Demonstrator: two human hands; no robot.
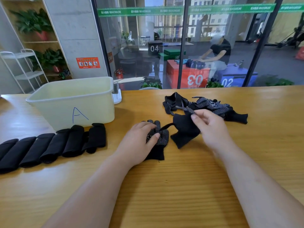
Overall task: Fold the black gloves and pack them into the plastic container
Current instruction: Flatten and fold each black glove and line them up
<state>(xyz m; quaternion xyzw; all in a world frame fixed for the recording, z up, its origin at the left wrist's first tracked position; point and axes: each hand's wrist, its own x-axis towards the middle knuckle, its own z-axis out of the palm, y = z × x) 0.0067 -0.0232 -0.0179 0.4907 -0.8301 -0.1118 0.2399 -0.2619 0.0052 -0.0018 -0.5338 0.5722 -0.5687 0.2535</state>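
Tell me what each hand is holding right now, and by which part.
The right hand pinches a plain black glove by its upper edge. The left hand holds nothing and only presses flat on a dotted glove.

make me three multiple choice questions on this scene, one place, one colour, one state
1. Relative to the container, the folded gloves lie:
A. inside it
B. in a row on the table before it
C. behind it

2. The letter on the container is:
A. blue
B. red
C. green

3. The right hand:
A. lies flat and empty
B. grips the container
C. pinches a glove

Answers: 1 B, the row runs leftward from the container's near side; 2 A, a blue "A" is drawn on its wall; 3 C, thumb and fingers close on black fabric.
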